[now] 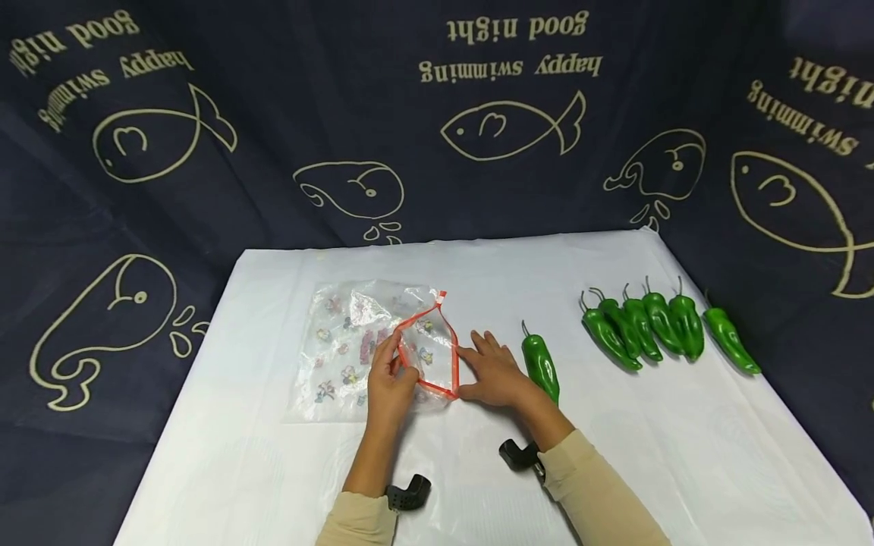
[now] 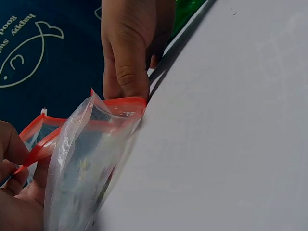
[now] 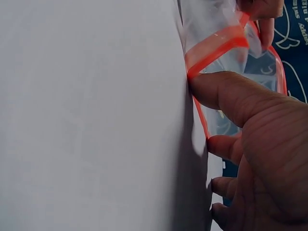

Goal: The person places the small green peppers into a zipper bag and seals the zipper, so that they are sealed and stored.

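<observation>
A clear zip bag (image 1: 334, 341) with small printed figures and a red-edged mouth lies on the white table, its mouth spread open to the right. With thumb and fingers my left hand (image 1: 392, 379) pinches the raised edge of that mouth; the red strip (image 2: 41, 147) runs between the fingertips in the left wrist view. My right hand (image 1: 495, 371) has its fingers spread on the table, thumb (image 3: 211, 89) and fingertips pressing the lower red edge at the bag's right side. Just right of this hand lies a green pepper (image 1: 539, 364), its lower end behind the forearm.
Several green peppers (image 1: 655, 322) lie side by side at the right of the table (image 1: 683, 455), one (image 1: 730, 341) a little apart near the edge. A dark cloth (image 1: 382, 91) with fish and whale drawings hangs behind and at the sides. Black wrist cameras (image 1: 410, 493) sit on both wrists.
</observation>
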The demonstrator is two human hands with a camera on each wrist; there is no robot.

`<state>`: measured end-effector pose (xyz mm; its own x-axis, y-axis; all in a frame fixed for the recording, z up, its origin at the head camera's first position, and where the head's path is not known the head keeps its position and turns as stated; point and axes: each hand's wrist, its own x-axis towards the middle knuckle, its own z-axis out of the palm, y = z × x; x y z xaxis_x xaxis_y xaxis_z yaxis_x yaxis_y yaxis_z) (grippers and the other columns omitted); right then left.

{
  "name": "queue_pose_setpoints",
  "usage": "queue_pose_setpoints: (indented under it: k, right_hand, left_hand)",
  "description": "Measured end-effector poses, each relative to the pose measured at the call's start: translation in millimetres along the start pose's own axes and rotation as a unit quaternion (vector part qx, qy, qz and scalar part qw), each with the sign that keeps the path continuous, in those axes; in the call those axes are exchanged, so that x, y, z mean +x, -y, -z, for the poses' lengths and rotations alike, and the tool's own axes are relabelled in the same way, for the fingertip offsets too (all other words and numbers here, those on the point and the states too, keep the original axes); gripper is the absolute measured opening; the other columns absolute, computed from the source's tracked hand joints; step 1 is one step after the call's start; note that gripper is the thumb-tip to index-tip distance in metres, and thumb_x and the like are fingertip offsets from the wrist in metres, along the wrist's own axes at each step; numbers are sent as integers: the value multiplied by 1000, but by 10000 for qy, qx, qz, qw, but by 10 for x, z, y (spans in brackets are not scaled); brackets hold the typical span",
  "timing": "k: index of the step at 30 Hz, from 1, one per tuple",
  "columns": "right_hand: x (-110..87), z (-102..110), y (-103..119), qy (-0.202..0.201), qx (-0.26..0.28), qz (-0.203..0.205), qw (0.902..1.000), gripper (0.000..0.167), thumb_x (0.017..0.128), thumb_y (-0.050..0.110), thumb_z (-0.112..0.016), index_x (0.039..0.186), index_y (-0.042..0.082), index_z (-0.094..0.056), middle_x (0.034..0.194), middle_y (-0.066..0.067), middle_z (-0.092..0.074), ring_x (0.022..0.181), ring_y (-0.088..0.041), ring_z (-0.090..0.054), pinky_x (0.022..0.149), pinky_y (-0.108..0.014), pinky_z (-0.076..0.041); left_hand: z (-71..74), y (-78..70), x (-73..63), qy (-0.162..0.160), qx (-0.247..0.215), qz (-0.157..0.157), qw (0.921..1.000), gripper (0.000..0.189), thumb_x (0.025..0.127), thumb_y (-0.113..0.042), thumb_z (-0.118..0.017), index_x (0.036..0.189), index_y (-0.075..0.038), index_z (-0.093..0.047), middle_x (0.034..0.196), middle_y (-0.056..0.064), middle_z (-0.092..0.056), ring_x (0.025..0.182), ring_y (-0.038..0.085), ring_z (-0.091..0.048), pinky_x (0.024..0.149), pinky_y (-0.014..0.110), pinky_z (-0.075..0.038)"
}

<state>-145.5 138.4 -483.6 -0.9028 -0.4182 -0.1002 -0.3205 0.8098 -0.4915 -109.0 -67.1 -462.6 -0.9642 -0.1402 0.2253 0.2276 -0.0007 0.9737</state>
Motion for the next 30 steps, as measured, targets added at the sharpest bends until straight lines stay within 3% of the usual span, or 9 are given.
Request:
queue_pose_setpoints:
  k: [8, 14, 19, 25, 30]
  right_hand:
    - [-11, 2, -10, 27, -15, 49, 10000, 78, 81, 37, -75, 148, 10, -47, 157, -27, -26, 146, -46, -14, 111, -67, -18]
    - [-29, 37, -22, -182, 208, 171, 9995, 71, 84, 32, -74, 145, 4, -50, 152, -28, -35, 143, -47, -24, 113, -61, -24]
    - [-113, 174, -5, -467, 658, 254, 9964, 63, 89, 26, -72, 143, 0, -51, 150, -26, -40, 139, -42, -35, 112, -55, -30]
    - [-240, 373, -76, -996, 761, 285, 9917, 58, 90, 24, -72, 141, 4, -54, 148, -21, -45, 136, -37, -42, 110, -53, -34]
    - [-358, 511, -203, -1166, 855, 192, 9893, 59, 91, 23, -72, 143, 4, -52, 148, -20, -44, 136, -39, -41, 107, -56, -36]
  left_hand:
    - [-32, 24, -39, 86, 51, 5, 9999, 66, 74, 22, -51, 140, 13, -46, 141, 29, -44, 116, 49, -54, 101, 50, -45]
    - [-33, 45, -40, 250, -76, -27, 9997, 66, 76, 23, -51, 141, 14, -43, 143, 33, -39, 118, 48, -53, 102, 53, -42]
    - [-34, 50, -37, 269, 59, 23, 9996, 66, 76, 21, -51, 141, 14, -43, 144, 31, -40, 117, 47, -54, 100, 50, -45]
    - [-32, 56, -32, 275, 102, 114, 9995, 66, 76, 20, -52, 141, 14, -43, 142, 30, -43, 114, 48, -56, 92, 43, -52]
    - [-29, 56, -37, 280, 23, 168, 9995, 65, 77, 20, -52, 141, 13, -44, 143, 29, -43, 114, 48, -56, 91, 39, -52]
